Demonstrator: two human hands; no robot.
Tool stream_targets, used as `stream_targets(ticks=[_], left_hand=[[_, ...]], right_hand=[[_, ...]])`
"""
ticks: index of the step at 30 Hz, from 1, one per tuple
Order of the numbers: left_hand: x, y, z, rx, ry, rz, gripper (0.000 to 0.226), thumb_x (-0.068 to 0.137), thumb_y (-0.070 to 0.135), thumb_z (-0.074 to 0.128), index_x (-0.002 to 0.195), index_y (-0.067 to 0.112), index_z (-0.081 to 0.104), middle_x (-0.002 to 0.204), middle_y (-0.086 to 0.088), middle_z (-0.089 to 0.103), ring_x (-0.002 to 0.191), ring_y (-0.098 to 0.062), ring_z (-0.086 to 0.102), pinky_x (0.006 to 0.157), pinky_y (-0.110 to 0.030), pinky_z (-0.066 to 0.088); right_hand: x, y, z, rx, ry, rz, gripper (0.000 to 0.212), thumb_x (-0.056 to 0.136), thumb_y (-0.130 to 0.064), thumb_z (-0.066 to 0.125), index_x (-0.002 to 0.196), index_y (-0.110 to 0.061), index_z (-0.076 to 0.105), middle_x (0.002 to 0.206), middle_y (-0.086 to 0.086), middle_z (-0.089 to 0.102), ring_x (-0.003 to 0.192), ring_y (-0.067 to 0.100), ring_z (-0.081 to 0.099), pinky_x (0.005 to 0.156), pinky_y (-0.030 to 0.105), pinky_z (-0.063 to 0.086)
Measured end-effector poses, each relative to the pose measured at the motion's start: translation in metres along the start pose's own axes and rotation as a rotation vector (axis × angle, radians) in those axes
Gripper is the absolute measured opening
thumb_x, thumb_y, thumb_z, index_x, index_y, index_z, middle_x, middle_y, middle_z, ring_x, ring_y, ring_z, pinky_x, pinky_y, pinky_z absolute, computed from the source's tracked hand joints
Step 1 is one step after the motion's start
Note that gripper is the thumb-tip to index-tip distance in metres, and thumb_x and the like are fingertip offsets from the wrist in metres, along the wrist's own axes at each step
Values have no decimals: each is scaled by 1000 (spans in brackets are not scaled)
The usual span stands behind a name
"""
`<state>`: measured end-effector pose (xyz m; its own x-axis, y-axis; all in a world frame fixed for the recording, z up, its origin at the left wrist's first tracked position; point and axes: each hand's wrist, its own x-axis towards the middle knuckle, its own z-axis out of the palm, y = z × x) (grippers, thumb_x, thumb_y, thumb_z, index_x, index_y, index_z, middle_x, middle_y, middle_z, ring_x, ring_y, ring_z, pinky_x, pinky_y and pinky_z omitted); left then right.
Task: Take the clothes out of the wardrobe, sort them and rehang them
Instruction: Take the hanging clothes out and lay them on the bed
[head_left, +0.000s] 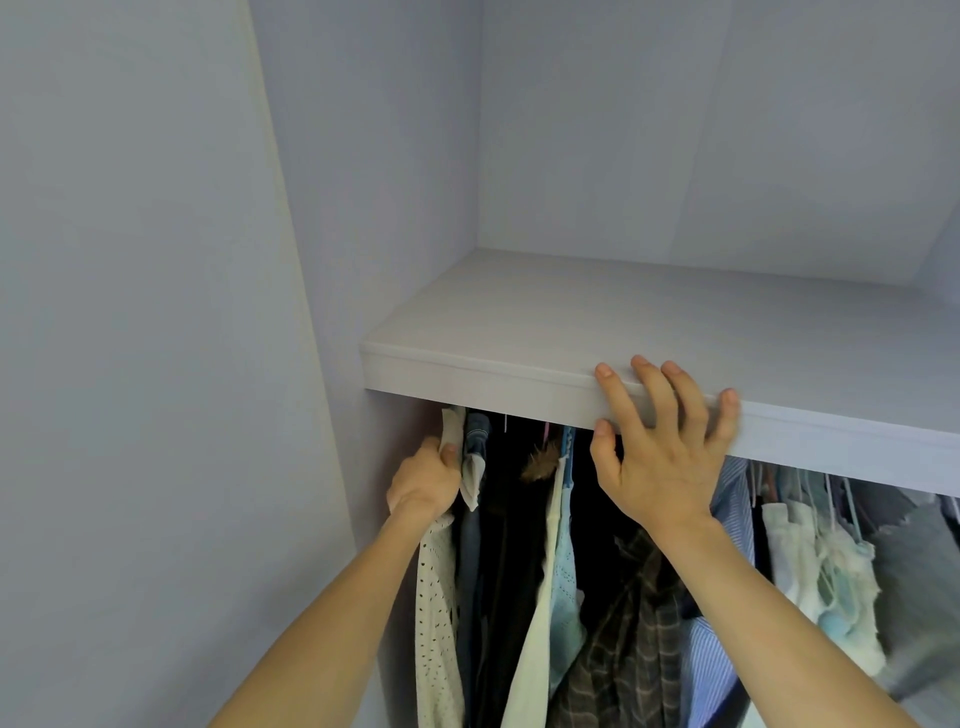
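Clothes hang in a row under the wardrobe's pale shelf (483, 379). At the far left hangs a cream knit top with small holes (436, 623); my left hand (423, 480) is closed on its upper part, just below the shelf. Beside it hang dark garments (511, 545), a pale cream and light-blue piece (558, 587), a dark plaid shirt (631, 634) and a blue striped shirt (711, 670). My right hand (665, 441) rests flat with fingers spread against the shelf's front edge, holding nothing. The rail and the hanger tops are hidden behind the shelf.
The wardrobe's left side panel (332, 208) stands close to my left arm. Above the shelf lies a bare compartment with a back wall (675, 130). Further right hang a white and mint fluffy garment (826, 582) and grey clothes (914, 587) on several hangers.
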<state>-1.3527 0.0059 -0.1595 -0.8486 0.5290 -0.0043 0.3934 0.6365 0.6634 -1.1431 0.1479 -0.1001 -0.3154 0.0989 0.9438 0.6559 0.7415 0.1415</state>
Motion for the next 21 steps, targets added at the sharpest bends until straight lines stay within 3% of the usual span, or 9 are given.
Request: stream_targets(ticks=[4,10,14,21], left_hand=[[-2,-2,0,-51,68,37,28,104,34,33,103,13,52,97,-12,65,92,-34,61,84,-44,53],[-2,-3,-4,-39,156,75,30,105,33,35,116,12,55,98,-14,67,95,-37,63,76,-37,49],[-4,0,-6,-114,201,74,34,105,35,34,124,14,54,101,-15,69,95,-37,63,79,-38,50],[-37,-21,4,-200,235,126,26,104,39,37,115,26,56,80,1,66,81,-26,64,78,-43,54]], right_hand=[[1,0,-1,-3,2,4,54,92,-39,49,146,-34,46,144,2,48,135,26,39,117,58,13],[0,-2,-3,-3,5,4,55,90,-36,54,145,-34,49,143,3,50,133,26,41,118,57,15],[1,-2,-3,-4,24,13,55,89,-35,56,144,-34,49,141,4,56,132,26,43,117,57,17],[1,-5,-8,27,-86,53,63,91,-35,53,151,-37,33,154,4,40,145,26,28,119,58,6]])
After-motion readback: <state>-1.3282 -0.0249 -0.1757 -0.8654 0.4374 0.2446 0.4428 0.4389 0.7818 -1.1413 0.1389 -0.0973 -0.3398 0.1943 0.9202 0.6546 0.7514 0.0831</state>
